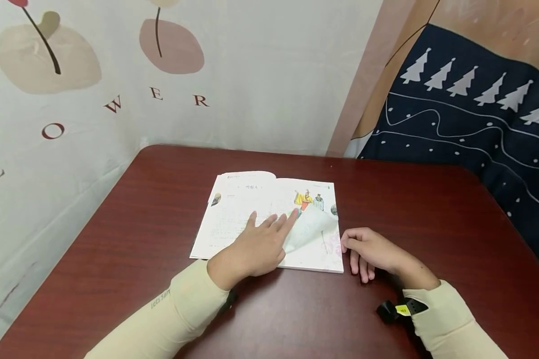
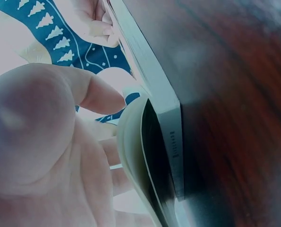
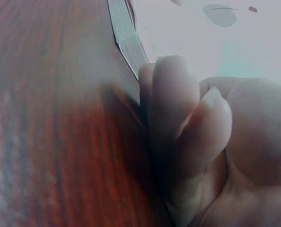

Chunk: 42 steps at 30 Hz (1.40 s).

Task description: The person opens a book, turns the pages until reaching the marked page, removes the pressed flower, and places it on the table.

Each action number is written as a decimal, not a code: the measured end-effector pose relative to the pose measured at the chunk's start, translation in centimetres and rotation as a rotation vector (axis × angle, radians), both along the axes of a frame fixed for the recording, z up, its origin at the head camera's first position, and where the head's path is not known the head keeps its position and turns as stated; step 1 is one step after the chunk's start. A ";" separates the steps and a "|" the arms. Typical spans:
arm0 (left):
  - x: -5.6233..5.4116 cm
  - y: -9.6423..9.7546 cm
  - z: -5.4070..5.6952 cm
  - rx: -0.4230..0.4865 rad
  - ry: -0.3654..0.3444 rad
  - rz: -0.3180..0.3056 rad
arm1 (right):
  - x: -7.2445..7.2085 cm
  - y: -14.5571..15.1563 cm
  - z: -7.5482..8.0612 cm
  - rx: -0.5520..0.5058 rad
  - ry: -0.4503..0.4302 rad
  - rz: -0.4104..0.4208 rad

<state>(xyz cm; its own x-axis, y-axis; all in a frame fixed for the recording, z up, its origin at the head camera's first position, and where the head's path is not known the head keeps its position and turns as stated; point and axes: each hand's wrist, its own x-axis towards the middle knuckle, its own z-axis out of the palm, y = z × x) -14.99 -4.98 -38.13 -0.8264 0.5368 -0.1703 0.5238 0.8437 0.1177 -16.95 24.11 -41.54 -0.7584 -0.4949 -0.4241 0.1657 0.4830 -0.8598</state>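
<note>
An open book (image 1: 233, 209) lies on the table, with printed text on its left page and two robed figures drawn on the right one. My left hand (image 1: 260, 249) rests across its middle, fingers extended and spread toward the top right. Beside the index fingertip, a page (image 1: 312, 227) on the right half is curled up, baring a pink-patterned page beneath. In the left wrist view, the left thumb (image 2: 102, 97) is beside the bowed pages (image 2: 133, 137) near the spine. My right hand (image 1: 373, 252) rests by the book's right edge, fingers loosely bent and holding nothing.
The dark red-brown table (image 1: 130, 239) extends around the book on all sides. Behind it hangs a pale curtain (image 1: 269, 89) with letters and flower shapes. A navy cloth (image 1: 467, 124) with white trees hangs at the right. A black wrist device (image 1: 388, 311) sits at the right cuff.
</note>
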 end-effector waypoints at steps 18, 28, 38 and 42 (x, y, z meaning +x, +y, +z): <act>-0.4 0.2 -0.4 0.132 0.244 -0.111 | 0.0 0.0 0.0 0.008 -0.004 0.002; -0.5 0.1 -0.4 0.089 0.294 -0.217 | -0.1 0.0 0.0 0.011 0.003 -0.002; -0.5 0.4 -0.1 0.056 0.240 -0.324 | -0.1 0.1 0.2 -0.013 0.002 0.006; -0.4 0.4 -0.2 0.048 0.258 -0.327 | 0.1 0.1 0.1 -0.002 -0.007 0.008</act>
<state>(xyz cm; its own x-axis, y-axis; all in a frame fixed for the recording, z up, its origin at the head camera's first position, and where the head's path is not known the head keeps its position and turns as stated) -15.37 -4.62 -38.28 -0.6233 0.7803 0.0511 0.7806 0.6248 -0.0174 -16.87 24.21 -41.43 -0.7518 -0.5017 -0.4280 0.1677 0.4821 -0.8599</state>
